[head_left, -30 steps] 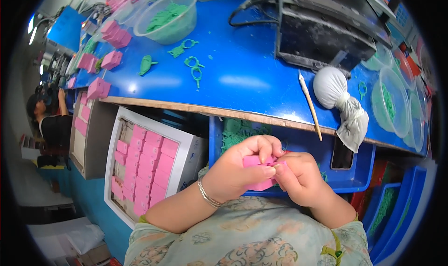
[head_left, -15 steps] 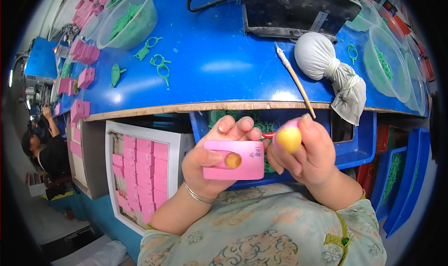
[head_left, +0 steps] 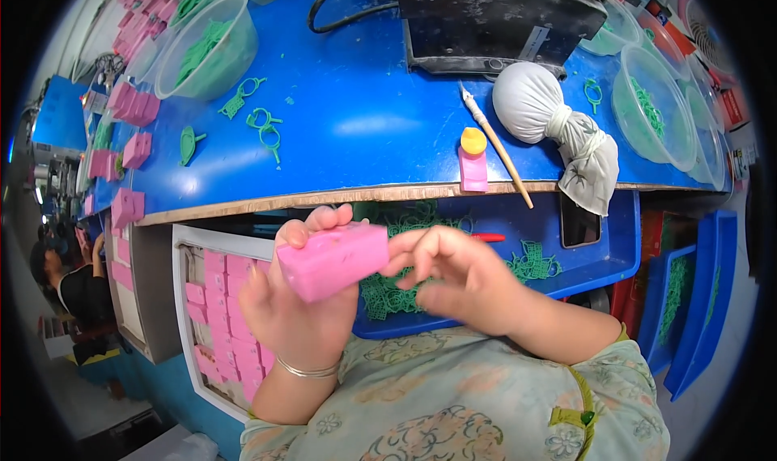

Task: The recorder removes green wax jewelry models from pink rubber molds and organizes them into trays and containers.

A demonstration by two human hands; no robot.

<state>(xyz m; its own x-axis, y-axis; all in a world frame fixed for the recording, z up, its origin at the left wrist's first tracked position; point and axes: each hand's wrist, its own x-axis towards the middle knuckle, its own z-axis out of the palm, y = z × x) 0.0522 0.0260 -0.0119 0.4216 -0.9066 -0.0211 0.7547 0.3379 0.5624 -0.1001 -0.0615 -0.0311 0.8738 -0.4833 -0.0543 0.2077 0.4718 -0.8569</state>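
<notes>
Head view: left hand (head_left: 303, 323) holds pink block (head_left: 340, 259); right hand (head_left: 465, 276), loosely half-curled, at block's 3 o'clock, contact unclear.

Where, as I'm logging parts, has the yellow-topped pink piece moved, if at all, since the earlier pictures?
Yes, forward: from the right hand, short of the table edge, the pink piece has gone onto the tabletop, left of the wooden stick.

Head camera: is riding on the person's head, looking down and forward through a wide fisheye lens
Shirt (head_left: 453, 396): is lying nearest, filling the lower edge
Pink block (head_left: 336, 260): is showing close, just left of the middle
Counter (head_left: 340, 153): is spreading farther off, its front edge bowing
</notes>
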